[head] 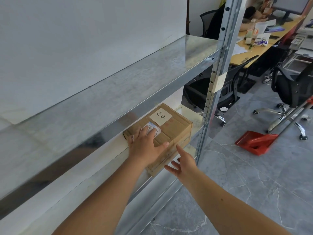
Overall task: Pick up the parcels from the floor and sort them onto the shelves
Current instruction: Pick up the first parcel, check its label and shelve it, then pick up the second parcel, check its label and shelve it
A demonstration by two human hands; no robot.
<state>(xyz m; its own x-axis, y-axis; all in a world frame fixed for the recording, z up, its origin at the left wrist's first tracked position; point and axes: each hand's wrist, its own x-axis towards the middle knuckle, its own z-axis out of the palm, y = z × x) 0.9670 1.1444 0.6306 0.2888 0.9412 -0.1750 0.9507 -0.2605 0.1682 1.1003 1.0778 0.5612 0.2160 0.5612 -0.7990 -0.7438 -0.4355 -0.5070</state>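
**Parcel on the lower shelf, left palm flat on top**

At the left, the bare metal upper shelf (118,78) runs along a white wall. Below it is the lower shelf (94,173), with a pale surface. The left hand (145,146) reaches in under the upper shelf and lies palm-down on the cardboard parcel (172,131). Its fingers are straight and gripping nothing, and they partly cover a barcode label (153,128). The thumb stretches out along the parcel's near top edge.

The parcel sits on the lower shelf toward its right end, close to the upright post (218,68), with its near corner at the shelf's front edge. A white handwritten label (160,116) is stuck on its top, beyond the fingers.

The right hand (183,162) is just beside the parcel's near side. It is released, with fingers spread and the index finger pointing up at the cardboard. I cannot tell whether the fingertip touches.

Right of the post, a red dustpan (254,143) lies on the grey tiled floor (237,184). Behind it stand a black office chair (291,89) and a cluttered desk (264,43).
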